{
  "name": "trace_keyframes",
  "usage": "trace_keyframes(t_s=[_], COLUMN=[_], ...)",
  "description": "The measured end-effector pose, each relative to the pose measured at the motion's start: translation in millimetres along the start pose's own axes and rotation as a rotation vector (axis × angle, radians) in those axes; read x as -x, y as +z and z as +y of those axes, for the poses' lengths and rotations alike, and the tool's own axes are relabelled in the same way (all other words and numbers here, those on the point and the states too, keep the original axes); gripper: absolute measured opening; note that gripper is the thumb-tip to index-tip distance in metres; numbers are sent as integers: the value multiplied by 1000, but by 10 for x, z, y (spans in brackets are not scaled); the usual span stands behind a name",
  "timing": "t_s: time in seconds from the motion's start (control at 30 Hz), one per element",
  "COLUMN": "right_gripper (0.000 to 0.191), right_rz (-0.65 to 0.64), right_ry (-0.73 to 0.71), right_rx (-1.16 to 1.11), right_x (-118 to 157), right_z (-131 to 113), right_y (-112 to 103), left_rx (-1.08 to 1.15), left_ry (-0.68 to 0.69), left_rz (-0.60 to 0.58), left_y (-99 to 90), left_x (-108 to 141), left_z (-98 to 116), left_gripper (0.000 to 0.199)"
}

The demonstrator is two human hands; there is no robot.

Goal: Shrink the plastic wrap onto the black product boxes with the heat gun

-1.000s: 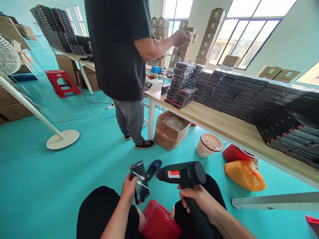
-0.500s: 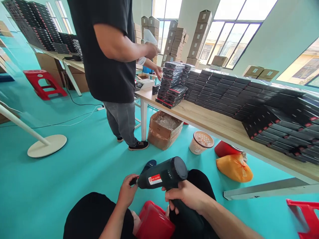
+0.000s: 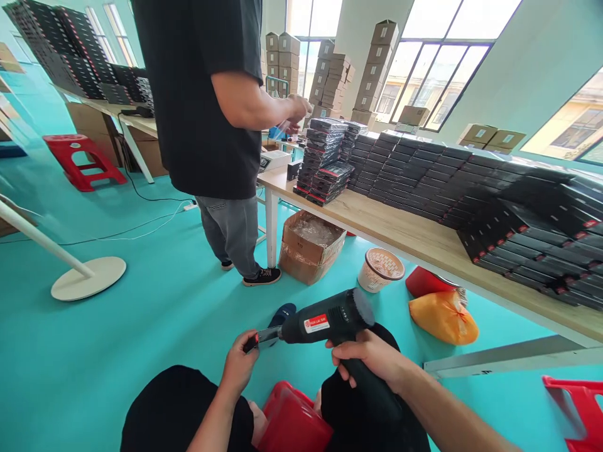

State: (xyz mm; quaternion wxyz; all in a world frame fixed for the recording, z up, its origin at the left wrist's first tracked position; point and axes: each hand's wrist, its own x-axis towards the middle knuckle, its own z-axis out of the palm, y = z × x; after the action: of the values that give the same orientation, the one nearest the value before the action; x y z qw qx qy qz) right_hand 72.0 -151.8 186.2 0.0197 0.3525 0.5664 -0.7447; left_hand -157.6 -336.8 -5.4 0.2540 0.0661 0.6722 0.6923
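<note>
My right hand (image 3: pixel 365 358) is wrapped round the handle of a dark heat gun (image 3: pixel 327 320) with a red and white label, held sideways with its nozzle pointing left. Between the fingers of my left hand (image 3: pixel 241 361) is a small black box (image 3: pixel 251 342) with a red mark, close to the nozzle. Something clear or shiny shows between the box and the nozzle. Both hands are above my knees, over a red plastic object (image 3: pixel 296 420).
A person (image 3: pixel 202 100) in a black shirt stands ahead by a wooden table (image 3: pixel 405 226) stacked with black boxes (image 3: pixel 405 169). Beneath it are a carton (image 3: pixel 311 251), a basket (image 3: pixel 380 270) and an orange bag (image 3: pixel 443 316). Left are a white stand base (image 3: pixel 89 278) and a red stool (image 3: pixel 85 162).
The heat gun and my right hand have moved right, and the small box in my left hand shows more. The person's hands have come together near the table.
</note>
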Motion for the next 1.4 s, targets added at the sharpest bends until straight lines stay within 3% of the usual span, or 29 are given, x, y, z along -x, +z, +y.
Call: trace_keyframes(t_s=[0.3,0.43,0.77,1.1,1.4], right_gripper=[25,22,25,7,22], right_rz=[-6,22,-60,-244,-146], right_ry=[-19,-24,-36,27,75], right_rx=[4,-21,-45,52,-54], right_x=[23,26,-91,158,358], right_z=[38,18,-108,344,571], right_y=[83,110,251,204,207], left_rx=[13,92,384,543,589], left_ry=[-5,-148,-406,-449,-510], left_rz=[-11,-113,-32,29,77], left_y=[21,52,83,9,-49], left_x=[40,105,200,94,69], left_z=[37,92,264,233,242], left_gripper=[35,30,22,13,12])
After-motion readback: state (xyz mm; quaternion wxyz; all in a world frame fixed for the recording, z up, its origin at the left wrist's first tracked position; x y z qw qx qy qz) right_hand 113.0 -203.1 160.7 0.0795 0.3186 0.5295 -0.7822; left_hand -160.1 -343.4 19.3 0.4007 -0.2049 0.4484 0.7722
